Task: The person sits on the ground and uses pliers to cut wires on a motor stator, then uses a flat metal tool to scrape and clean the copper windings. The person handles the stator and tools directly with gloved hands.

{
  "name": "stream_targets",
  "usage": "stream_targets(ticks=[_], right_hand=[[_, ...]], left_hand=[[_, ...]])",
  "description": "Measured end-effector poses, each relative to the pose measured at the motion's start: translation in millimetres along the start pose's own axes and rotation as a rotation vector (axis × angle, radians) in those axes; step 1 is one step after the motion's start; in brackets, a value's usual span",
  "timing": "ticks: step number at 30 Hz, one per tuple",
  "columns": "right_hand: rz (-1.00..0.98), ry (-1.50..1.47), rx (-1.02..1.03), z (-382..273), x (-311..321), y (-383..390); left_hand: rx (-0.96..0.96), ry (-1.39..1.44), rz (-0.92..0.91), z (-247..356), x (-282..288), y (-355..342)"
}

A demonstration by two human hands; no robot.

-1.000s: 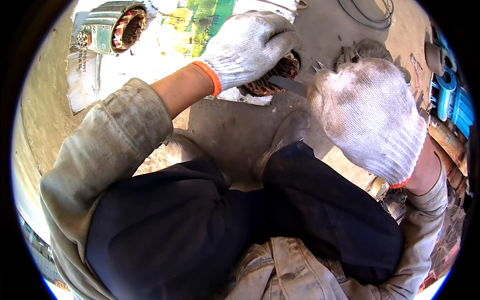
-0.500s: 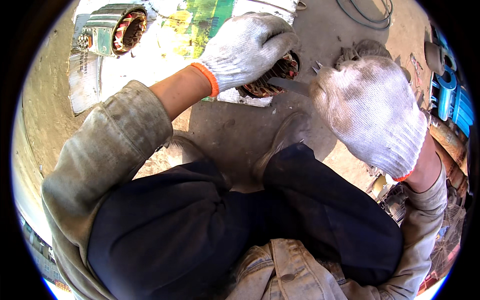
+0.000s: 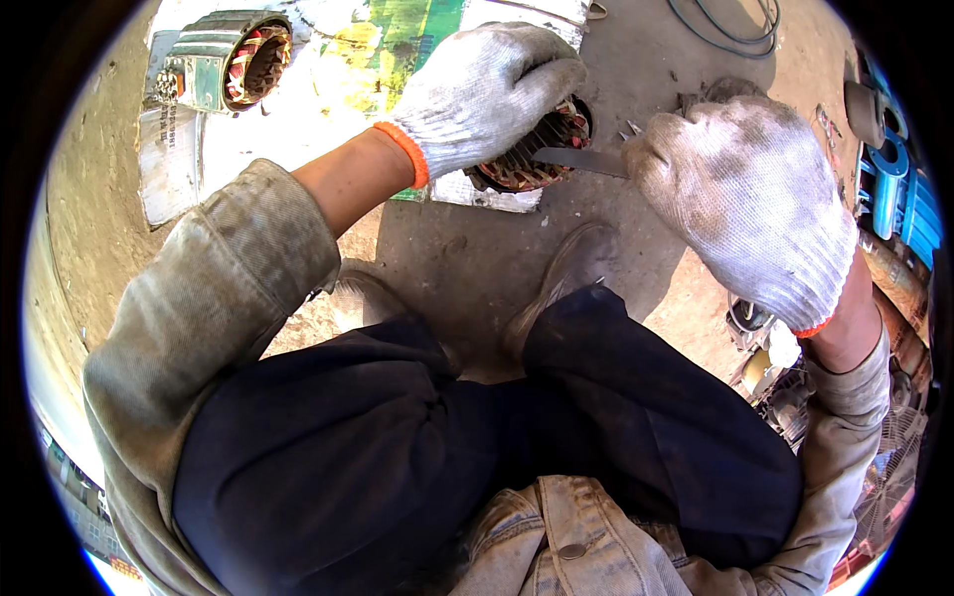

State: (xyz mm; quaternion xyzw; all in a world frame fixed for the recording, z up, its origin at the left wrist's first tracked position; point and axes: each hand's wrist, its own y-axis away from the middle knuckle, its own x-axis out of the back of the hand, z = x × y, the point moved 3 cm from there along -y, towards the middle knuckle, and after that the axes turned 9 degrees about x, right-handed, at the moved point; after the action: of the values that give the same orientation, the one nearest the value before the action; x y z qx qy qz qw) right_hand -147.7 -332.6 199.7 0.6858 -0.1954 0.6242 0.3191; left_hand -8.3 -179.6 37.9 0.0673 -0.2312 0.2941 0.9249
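My left hand (image 3: 489,91), in a white knitted glove with an orange cuff, grips the top of a round motor stator (image 3: 517,177). Its fingertips are hidden behind the stator, whose dark slots and reddish windings show below the glove. In my gloved right hand (image 3: 745,194), the fingers are closed round a flat metal blade (image 3: 586,162). The blade points left and its tip lies over the stator's open end; contact with the slots is too fine to tell. The blade's handle is hidden in the glove.
A second stator in a ribbed green housing (image 3: 224,62) lies at the far left on a flattened printed sheet (image 3: 318,119). A dark cable (image 3: 730,42) curls on the floor at the far right. Blue metal parts (image 3: 889,184) stand at the right edge. My shoes (image 3: 571,268) are below the stator.
My right hand and the blade have shifted slightly to the right, the blade's tip staying over the stator's end. My left hand and the stator have moved a little to the left.
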Motion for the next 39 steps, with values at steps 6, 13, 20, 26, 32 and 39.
stream_targets(ticks=[6, 13, 20, 26, 32, 39], right_hand=[[-0.025, 0.01, 0.031, 3.5, -6.9, 6.4], [-0.049, -0.031, -0.012, 12.1, -2.7, 0.7], [-0.179, -0.14, -0.073, -2.5, 5.9, -19.2], [0.213, -0.195, 0.054, -8.4, -9.7, -33.3], [0.154, -0.168, -0.009, -10.2, -12.5, -30.5], [-0.052, -0.226, -0.027, -10.0, -6.2, -37.4]], left_hand=[[-0.04, -0.009, 0.017, 5.1, -3.0, -3.8], [0.003, 0.028, 0.004, 2.2, 0.8, -1.5], [-0.058, 0.01, 0.017, 2.3, -1.0, -1.8], [-0.027, -0.001, -0.013, -3.4, -0.2, 0.9], [-0.01, -0.012, -0.002, -0.2, 0.1, -5.9], [0.042, -0.016, -0.035, 1.1, -0.8, -0.1]])
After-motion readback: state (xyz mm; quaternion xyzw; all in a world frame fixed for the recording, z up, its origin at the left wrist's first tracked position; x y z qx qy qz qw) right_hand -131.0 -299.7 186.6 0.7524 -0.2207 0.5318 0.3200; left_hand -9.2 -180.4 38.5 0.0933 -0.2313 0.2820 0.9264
